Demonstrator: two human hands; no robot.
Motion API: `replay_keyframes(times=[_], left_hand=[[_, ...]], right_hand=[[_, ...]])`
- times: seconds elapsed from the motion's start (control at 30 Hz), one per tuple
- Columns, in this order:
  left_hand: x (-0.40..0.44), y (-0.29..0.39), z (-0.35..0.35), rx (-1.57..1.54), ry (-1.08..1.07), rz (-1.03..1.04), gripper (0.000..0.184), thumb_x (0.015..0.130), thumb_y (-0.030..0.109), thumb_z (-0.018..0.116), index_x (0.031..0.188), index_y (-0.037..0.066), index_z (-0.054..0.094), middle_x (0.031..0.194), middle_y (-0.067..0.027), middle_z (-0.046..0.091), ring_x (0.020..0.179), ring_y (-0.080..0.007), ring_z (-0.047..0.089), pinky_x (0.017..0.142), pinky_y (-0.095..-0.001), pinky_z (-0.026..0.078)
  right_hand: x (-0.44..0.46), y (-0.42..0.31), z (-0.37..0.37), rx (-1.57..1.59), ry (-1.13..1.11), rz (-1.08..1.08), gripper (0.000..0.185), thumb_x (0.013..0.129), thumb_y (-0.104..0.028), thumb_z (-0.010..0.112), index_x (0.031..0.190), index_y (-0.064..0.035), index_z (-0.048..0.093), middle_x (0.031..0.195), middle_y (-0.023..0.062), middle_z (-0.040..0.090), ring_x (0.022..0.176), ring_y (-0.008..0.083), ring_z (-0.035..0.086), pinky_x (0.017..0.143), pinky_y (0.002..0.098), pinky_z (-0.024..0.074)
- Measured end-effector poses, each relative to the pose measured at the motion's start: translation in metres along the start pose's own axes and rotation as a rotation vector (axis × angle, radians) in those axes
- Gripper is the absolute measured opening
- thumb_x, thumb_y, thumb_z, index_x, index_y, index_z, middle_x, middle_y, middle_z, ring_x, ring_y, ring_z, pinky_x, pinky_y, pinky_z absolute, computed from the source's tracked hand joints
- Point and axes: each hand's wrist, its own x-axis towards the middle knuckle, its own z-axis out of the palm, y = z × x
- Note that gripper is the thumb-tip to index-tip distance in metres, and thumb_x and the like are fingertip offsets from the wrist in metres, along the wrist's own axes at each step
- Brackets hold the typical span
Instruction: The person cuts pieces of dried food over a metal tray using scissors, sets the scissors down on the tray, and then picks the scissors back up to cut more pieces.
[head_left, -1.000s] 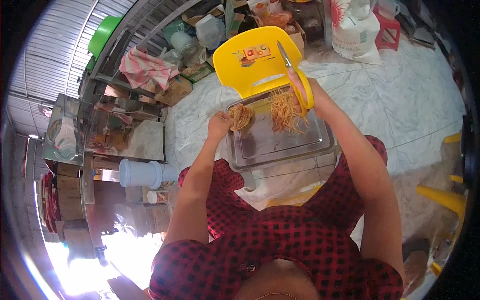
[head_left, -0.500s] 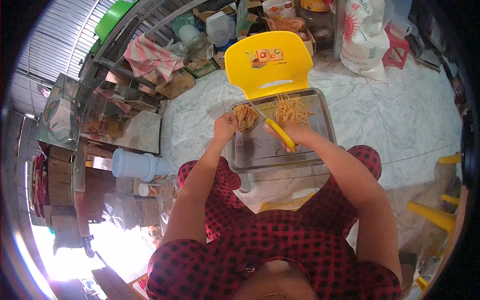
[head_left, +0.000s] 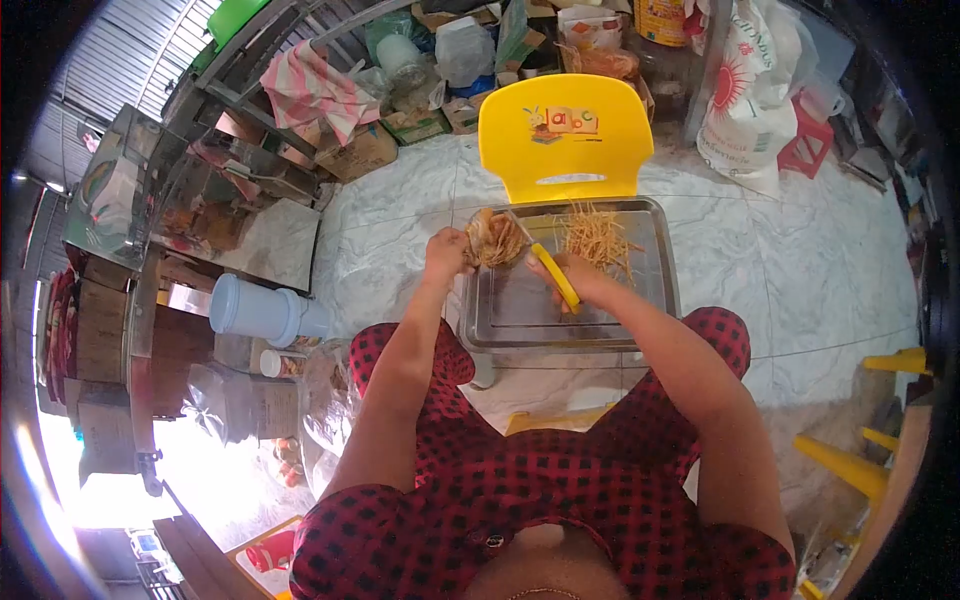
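Observation:
My left hand (head_left: 447,252) is closed on the left side of a brown, wrinkled dried clump (head_left: 495,238), whose kind I cannot make out. It is held over the left end of a metal tray (head_left: 657,300). Yellow-handled scissors (head_left: 556,279) are gripped in my right hand (head_left: 584,283), above the middle of the tray. Their blades point up and left, touching or very near the clump's right edge. Beyond my right hand, a loose pile of thin, straw-coloured strips (head_left: 597,240) lies at the tray's far right.
A yellow chair (head_left: 565,150) with its printed back stands behind the tray. White-and-grey marbled floor (head_left: 740,240) surrounds it. A light-blue bucket (head_left: 260,308) lies on its side at left. A white sack (head_left: 750,110) stands at the back right, and yellow stool legs (head_left: 840,465) are at right.
The view has shifted slightly. The clump has turned in my left hand and shows a paler, more open side. The scissors stay in my right hand at its edge.

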Motion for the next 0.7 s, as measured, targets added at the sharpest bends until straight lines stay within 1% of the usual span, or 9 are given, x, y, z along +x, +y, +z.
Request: replay_keyframes(times=[0.03,0.1,0.13,0.2,0.3,0.4,0.53,0.6,0.7], left_hand=[[0.001,-0.001,-0.004,-0.224,-0.047,-0.074,0.006,0.084,0.007,0.047,0.088,0.004,0.051,0.072,-0.0069,0.057,0.059,-0.0171,0.060,0.044,-0.0262,0.047],[0.001,0.000,-0.007,-0.283,-0.057,-0.066,0.007,0.084,0.007,0.047,0.090,0.004,0.050,0.073,-0.0071,0.056,0.058,-0.0177,0.060,0.043,-0.0262,0.047],[-0.001,0.002,-0.006,-0.336,-0.070,-0.058,0.009,0.083,0.006,0.047,0.092,0.004,0.049,0.074,-0.0074,0.056,0.056,-0.0182,0.059,0.041,-0.0263,0.046],[-0.007,0.007,-0.001,-0.356,-0.082,-0.018,0.008,0.083,0.005,0.047,0.091,0.004,0.049,0.073,-0.0067,0.055,0.056,-0.0171,0.059,0.042,-0.0262,0.047],[-0.029,0.022,0.016,-0.327,-0.125,0.096,0.007,0.083,0.004,0.049,0.090,0.004,0.049,0.072,-0.0054,0.054,0.057,-0.0145,0.058,0.043,-0.0258,0.047],[-0.056,0.034,0.038,-0.212,-0.180,0.203,0.008,0.082,0.004,0.051,0.089,0.003,0.048,0.071,-0.0044,0.054,0.057,-0.0115,0.056,0.045,-0.0246,0.047],[-0.085,0.042,0.066,-0.109,-0.247,0.360,0.009,0.082,0.003,0.052,0.088,0.002,0.047,0.069,-0.0034,0.053,0.057,-0.0088,0.054,0.046,-0.0219,0.045],[-0.088,0.037,0.073,-0.090,-0.255,0.372,0.009,0.082,0.003,0.052,0.089,0.003,0.046,0.069,-0.0030,0.052,0.058,-0.0083,0.053,0.046,-0.0214,0.045],[-0.093,0.039,0.080,-0.090,-0.232,0.373,0.009,0.082,0.002,0.052,0.089,0.003,0.046,0.070,-0.0023,0.052,0.058,-0.0076,0.053,0.046,-0.0209,0.043]], right_hand=[[0.001,-0.001,-0.001,-0.006,-0.001,0.002,0.058,0.077,-0.061,0.055,0.077,-0.0025,0.050,0.053,0.0055,0.048,0.042,0.0132,0.050,0.039,0.0265,0.0426],[0.000,-0.005,-0.003,-0.015,0.098,-0.108,0.050,0.075,-0.046,0.067,0.084,0.0005,0.051,0.057,0.0051,0.050,0.042,0.0129,0.051,0.038,0.0254,0.0420],[-0.004,-0.010,-0.003,-0.019,0.100,-0.107,0.050,0.075,-0.046,0.067,0.084,0.0005,0.051,0.057,0.0051,0.050,0.042,0.0129,0.051,0.038,0.0254,0.0420],[-0.013,-0.019,-0.002,0.111,0.233,-0.215,0.048,0.071,-0.030,0.075,0.092,0.0035,0.049,0.063,0.0049,0.053,0.049,0.0132,0.054,0.043,0.0262,0.0446],[-0.009,-0.017,-0.005,0.258,0.292,-0.390,0.056,0.062,-0.033,0.080,0.093,0.0045,0.051,0.073,0.0111,0.060,0.056,0.0164,0.058,0.051,0.0289,0.0472],[0.019,0.002,-0.010,0.181,0.421,-0.529,0.049,0.063,-0.025,0.079,0.091,0.0044,0.052,0.073,0.0120,0.060,0.058,0.0162,0.058,0.054,0.0281,0.0479],[-0.004,-0.012,-0.014,0.239,0.472,-0.510,0.043,0.063,-0.017,0.076,0.090,0.0046,0.052,0.073,0.0124,0.059,0.061,0.0172,0.059,0.056,0.0296,0.0490],[-0.007,-0.012,-0.016,0.148,0.568,-0.639,0.037,0.063,-0.012,0.073,0.089,0.0045,0.051,0.073,0.0125,0.058,0.063,0.0168,0.059,0.057,0.0298,0.0496],[-0.022,-0.019,-0.023,0.167,0.482,-0.532,0.034,0.064,-0.009,0.070,0.089,0.0041,0.051,0.074,0.0118,0.058,0.063,0.0165,0.059,0.057,0.0292,0.0499]])
